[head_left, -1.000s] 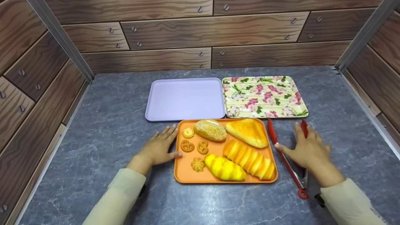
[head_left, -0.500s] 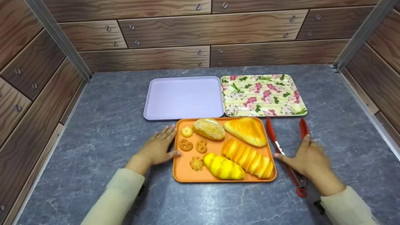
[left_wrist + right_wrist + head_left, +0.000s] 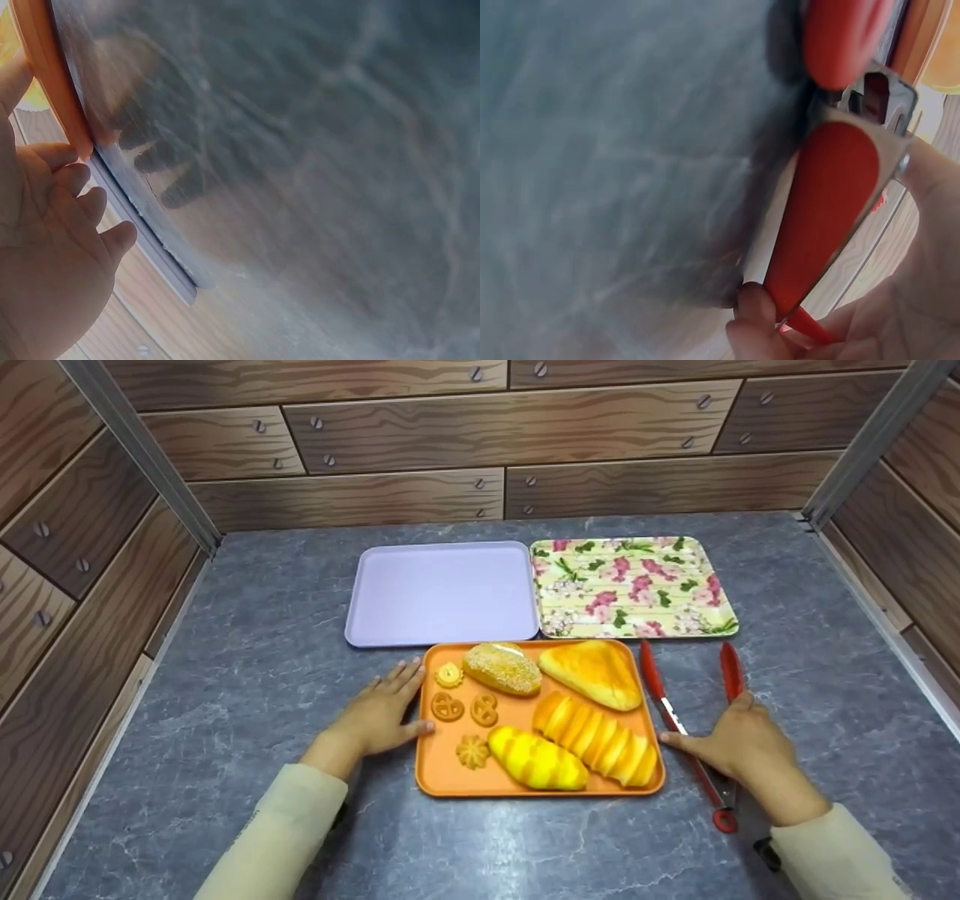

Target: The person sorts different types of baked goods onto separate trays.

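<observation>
My left hand rests at the left edge of the orange tray, fingers fairly straight along the rim and thumb over it. On the tray lie a seeded roll, a triangular bread, a ridged loaf, a yellow bread, two pretzels and two small biscuits. My right hand spans the red-and-steel tongs, which lie spread beside the tray. In the right wrist view its fingertips curl at the edge of a red grip.
Behind the orange tray stand a lilac tray and a floral tray, side by side. Wood-patterned panels enclose the grey marbled tabletop at the back and both sides.
My right hand has drawn back slightly along the tongs, and its fingers have folded in from a spread pose to the right arm of the tongs. My left hand stays at the tray.
</observation>
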Demonstrator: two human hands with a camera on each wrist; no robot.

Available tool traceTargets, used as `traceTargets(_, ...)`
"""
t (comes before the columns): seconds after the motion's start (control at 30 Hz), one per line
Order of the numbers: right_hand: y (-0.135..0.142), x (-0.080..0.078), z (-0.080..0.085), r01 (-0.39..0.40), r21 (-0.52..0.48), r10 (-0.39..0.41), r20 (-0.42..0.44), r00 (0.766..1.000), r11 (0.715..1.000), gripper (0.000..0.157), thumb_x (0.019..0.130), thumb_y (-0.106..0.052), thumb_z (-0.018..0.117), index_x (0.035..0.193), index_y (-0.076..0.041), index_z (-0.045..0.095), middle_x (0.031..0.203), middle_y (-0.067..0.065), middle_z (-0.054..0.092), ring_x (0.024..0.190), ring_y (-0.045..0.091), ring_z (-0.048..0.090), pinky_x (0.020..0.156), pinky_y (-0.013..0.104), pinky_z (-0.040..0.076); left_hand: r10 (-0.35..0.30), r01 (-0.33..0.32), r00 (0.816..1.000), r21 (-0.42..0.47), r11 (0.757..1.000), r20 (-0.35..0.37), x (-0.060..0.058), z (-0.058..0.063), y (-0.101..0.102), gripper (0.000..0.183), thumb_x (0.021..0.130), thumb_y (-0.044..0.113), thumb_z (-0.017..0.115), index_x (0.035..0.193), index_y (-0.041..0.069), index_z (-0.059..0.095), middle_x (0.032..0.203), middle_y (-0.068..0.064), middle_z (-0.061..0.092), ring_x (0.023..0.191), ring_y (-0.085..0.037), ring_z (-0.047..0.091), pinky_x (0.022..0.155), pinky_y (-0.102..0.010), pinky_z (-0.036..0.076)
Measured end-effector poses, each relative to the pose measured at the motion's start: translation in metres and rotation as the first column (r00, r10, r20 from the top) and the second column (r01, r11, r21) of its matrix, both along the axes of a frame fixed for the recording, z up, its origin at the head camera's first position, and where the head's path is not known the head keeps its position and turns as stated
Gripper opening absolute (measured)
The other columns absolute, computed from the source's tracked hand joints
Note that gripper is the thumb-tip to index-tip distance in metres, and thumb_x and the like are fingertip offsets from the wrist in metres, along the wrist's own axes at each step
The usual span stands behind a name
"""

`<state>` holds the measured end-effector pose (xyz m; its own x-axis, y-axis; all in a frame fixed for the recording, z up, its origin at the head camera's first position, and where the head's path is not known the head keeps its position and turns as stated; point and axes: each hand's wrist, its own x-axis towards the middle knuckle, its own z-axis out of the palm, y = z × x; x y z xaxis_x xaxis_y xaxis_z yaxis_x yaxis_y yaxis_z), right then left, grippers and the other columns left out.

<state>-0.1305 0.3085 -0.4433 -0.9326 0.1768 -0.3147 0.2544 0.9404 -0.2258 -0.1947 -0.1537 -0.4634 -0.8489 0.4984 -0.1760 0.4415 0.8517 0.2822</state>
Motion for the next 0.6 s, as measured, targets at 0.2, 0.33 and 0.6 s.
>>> traceTargets(0.2,0.002,0.000,0.001,-0.007,-0.005,0.007,-0.011,1.000,1.000,0.143,0.063,-0.083,0.058,0.123,0.038,0.011,0.100,0.050,0.038,0.077,0.052,0.055,0.065,0.057,0.048,-0.004,0.004,1.000,0.026,1.000,-0.006,0.001,0.001,0.000,0.085,0.092,0.055,0.053,0.153,0.008,0.018,0.158,-0.006,0.012,0.144,-0.025,0.010,0.114,-0.048,0.014)
traceTargets(0.33,0.005,0.000,0.003,-0.008,-0.021,0.008,-0.020,1.000,1.000,0.138,0.065,-0.081,0.061,0.123,0.036,0.014,0.099,0.049,0.038,0.078,0.053,0.054,0.066,0.059,0.048,0.003,-0.002,1.000,0.031,1.000,-0.002,0.001,0.001,0.000,0.085,0.092,0.055,0.053,0.153,0.008,0.018,0.158,-0.006,0.012,0.144,-0.024,0.010,0.114,-0.048,0.014)
traceTargets(0.6,0.016,-0.004,0.009,0.003,-0.061,-0.007,-0.067,0.998,0.998,0.137,0.065,-0.078,0.064,0.129,0.031,0.011,0.108,0.052,0.034,0.090,0.061,0.049,0.072,0.065,0.045,0.006,-0.006,1.000,0.028,1.000,0.000,0.001,0.000,0.000,0.084,0.092,0.055,0.053,0.153,0.009,0.017,0.158,-0.006,0.011,0.144,-0.025,0.009,0.113,-0.048,0.015)
